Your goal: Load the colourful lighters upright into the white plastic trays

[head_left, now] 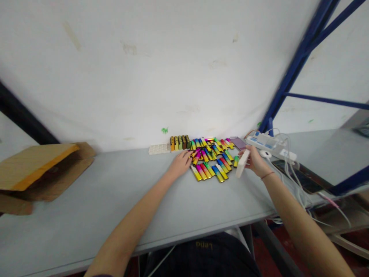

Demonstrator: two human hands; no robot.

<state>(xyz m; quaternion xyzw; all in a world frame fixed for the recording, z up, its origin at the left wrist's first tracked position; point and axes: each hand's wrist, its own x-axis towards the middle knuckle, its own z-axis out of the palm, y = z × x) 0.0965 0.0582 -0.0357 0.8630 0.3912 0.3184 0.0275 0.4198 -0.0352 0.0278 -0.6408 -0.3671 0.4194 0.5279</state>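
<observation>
A loose pile of shiny, multi-coloured, lighter-like tubes (pixel 213 150) lies on the table near the wall. More of them rest in rough rows at its front (pixel 204 171). My left hand (pixel 181 163) is at the pile's left edge, fingers stretched out and touching or just above the nearest tubes. To the pile's right, my right hand (pixel 255 159) grips a white slab-like tray (pixel 242 163), tilted up on edge. Behind my left hand stands a block of upright tubes with dark tops (pixel 180 142), beside a flat white holed tray (pixel 159 149).
An opened cardboard box (pixel 37 169) sits at the left. On the right are a white power strip (pixel 271 144) with tangled cables, a dark phone-like device (pixel 300 176) and a purple flat card (pixel 238 143). Blue metal framing (pixel 300 65) rises behind them.
</observation>
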